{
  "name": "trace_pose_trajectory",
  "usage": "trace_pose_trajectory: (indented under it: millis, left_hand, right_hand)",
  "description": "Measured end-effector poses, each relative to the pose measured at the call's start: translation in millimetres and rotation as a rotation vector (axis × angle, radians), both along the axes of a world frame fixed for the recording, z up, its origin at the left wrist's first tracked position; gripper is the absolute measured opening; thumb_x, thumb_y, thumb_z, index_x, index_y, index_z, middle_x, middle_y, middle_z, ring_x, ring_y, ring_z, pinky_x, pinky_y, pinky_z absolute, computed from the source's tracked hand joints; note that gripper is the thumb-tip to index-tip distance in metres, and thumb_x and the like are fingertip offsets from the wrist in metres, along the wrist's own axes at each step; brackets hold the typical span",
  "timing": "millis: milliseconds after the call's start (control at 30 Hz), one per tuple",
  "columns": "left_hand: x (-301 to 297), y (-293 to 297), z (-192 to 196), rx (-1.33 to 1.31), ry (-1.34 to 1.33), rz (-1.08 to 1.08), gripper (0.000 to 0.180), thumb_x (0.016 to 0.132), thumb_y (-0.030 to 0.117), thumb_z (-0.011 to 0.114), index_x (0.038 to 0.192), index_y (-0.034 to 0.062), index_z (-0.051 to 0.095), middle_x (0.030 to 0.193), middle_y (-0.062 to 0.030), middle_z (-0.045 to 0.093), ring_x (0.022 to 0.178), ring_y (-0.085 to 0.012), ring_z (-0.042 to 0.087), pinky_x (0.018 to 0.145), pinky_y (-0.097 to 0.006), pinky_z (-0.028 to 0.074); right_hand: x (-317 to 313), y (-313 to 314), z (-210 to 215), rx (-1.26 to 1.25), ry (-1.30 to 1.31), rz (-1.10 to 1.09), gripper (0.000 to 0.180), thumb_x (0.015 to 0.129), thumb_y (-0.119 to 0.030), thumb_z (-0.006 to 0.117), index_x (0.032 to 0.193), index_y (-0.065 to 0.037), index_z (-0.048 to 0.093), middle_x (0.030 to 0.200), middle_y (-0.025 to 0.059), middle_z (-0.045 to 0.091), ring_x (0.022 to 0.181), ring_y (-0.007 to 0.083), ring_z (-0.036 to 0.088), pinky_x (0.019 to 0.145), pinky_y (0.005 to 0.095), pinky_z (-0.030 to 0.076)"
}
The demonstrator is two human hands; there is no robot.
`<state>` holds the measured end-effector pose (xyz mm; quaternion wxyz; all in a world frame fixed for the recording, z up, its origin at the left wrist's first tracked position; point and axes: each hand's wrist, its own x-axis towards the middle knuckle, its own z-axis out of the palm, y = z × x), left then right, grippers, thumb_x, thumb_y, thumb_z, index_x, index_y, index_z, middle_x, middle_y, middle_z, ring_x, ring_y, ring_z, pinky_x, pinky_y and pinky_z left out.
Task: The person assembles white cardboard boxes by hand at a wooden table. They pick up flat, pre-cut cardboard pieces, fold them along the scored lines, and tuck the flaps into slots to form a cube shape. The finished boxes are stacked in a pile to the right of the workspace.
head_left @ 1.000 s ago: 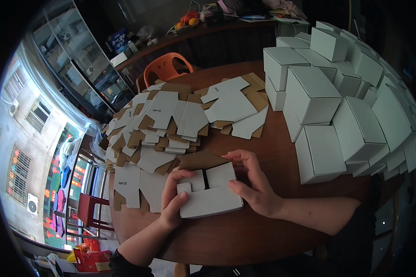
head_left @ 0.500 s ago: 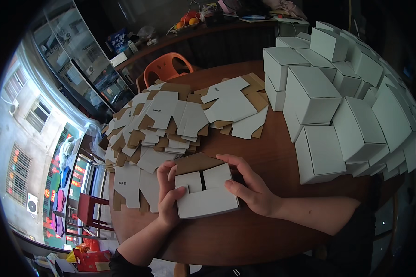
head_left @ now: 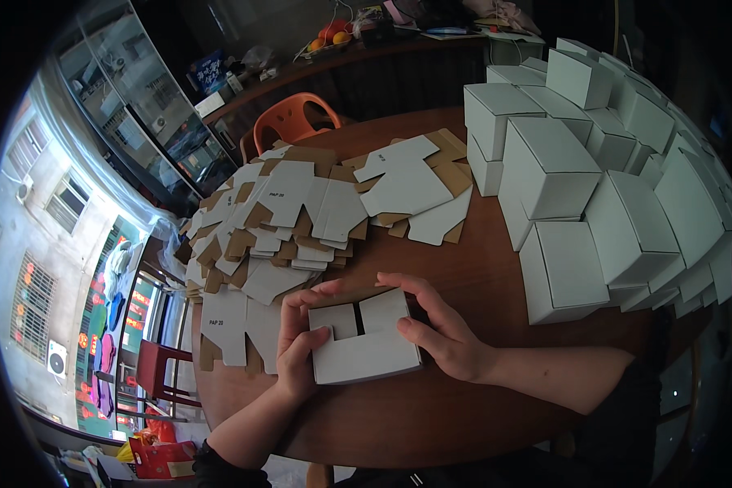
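A small white cardboard box [head_left: 364,358] is held between my two hands above the near part of the table. Two of its white flaps are folded inward, with a dark slit between them, and a brown inner flap stands at its far side. My left hand [head_left: 299,346] grips the left end, thumb on the front corner and fingers bent round the far edge. My right hand [head_left: 439,329] clasps the right end, thumb on the near corner and index finger reaching along the far edge.
Flat unfolded cardboard blanks [head_left: 276,211] lie heaped on the left and middle of the round brown table [head_left: 464,407]. Folded white boxes [head_left: 557,175] are stacked high on the right. Behind the table stands an orange chair [head_left: 297,118]; a red stool [head_left: 159,370] is at the left.
The fingers of both hands have bent over the far edge of the box, and the brown flap there has tipped lower. The box itself has hardly moved.
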<state>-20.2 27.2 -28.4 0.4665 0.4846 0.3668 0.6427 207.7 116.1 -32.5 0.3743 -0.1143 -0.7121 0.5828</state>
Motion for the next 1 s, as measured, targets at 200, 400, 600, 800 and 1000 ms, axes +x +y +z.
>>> trace_pose_trajectory:
  millis: [200, 400, 600, 800, 1000]
  left_hand:
    - [-0.9, 3.9, -3.8, 0.076, 0.046, -0.02, 0.031, 0.083, 0.004, 0.048, 0.114, 0.0035, 0.051, 0.147, -0.0201, 0.044, 0.129, -0.0259, 0.046, 0.112, -0.043, 0.035]
    - [-4.0, 1.7, -1.2, 0.027, 0.129, 0.007, 0.024, 0.079, 0.008, 0.045, 0.097, -0.0002, 0.059, 0.147, -0.0209, 0.046, 0.133, -0.0276, 0.045, 0.114, -0.043, 0.033]
    - [-4.2, 3.4, -4.7, -0.001, 0.094, -0.007, 0.025, 0.078, 0.009, 0.045, 0.097, -0.0006, 0.059, 0.147, -0.0207, 0.046, 0.135, -0.0286, 0.044, 0.114, -0.043, 0.033]
    - [-4.4, 3.2, -4.3, 0.011, 0.088, -0.005, 0.025, 0.078, 0.009, 0.045, 0.096, -0.0011, 0.06, 0.147, -0.0208, 0.046, 0.135, -0.029, 0.043, 0.114, -0.043, 0.033]
    - [-8.4, 5.3, -6.9, 0.046, 0.023, -0.078, 0.027, 0.08, 0.018, 0.05, 0.097, -0.0007, 0.061, 0.148, -0.0204, 0.044, 0.134, -0.0287, 0.043, 0.113, -0.045, 0.033]
  right_hand:
    - [0.2, 0.5, -2.6, 0.022, 0.018, -0.01, 0.052, 0.105, -0.019, 0.05, 0.154, -0.01, 0.037, 0.142, 0.0114, 0.047, 0.13, 0.0228, 0.045, 0.113, 0.0375, 0.033]
    - [-1.1, -0.3, -3.8, 0.071, 0.018, -0.039, 0.049, 0.106, -0.021, 0.049, 0.152, -0.009, 0.038, 0.144, 0.0108, 0.046, 0.13, 0.0218, 0.045, 0.112, 0.0371, 0.033]
    - [1.9, 0.5, -3.3, 0.055, -0.017, -0.032, 0.045, 0.106, -0.021, 0.048, 0.149, -0.007, 0.04, 0.146, 0.009, 0.046, 0.132, 0.0208, 0.043, 0.111, 0.0361, 0.035]
    - [-1.5, 2.0, -4.7, 0.16, 0.027, -0.067, 0.041, 0.106, -0.018, 0.048, 0.146, -0.009, 0.044, 0.141, 0.0092, 0.047, 0.127, 0.0206, 0.045, 0.107, 0.036, 0.037]
    - [4.1, -1.2, -1.3, 0.104, -0.019, -0.01, 0.025, 0.105, -0.014, 0.048, 0.124, -0.01, 0.064, 0.139, 0.0116, 0.042, 0.129, 0.0217, 0.044, 0.101, 0.0365, 0.041]
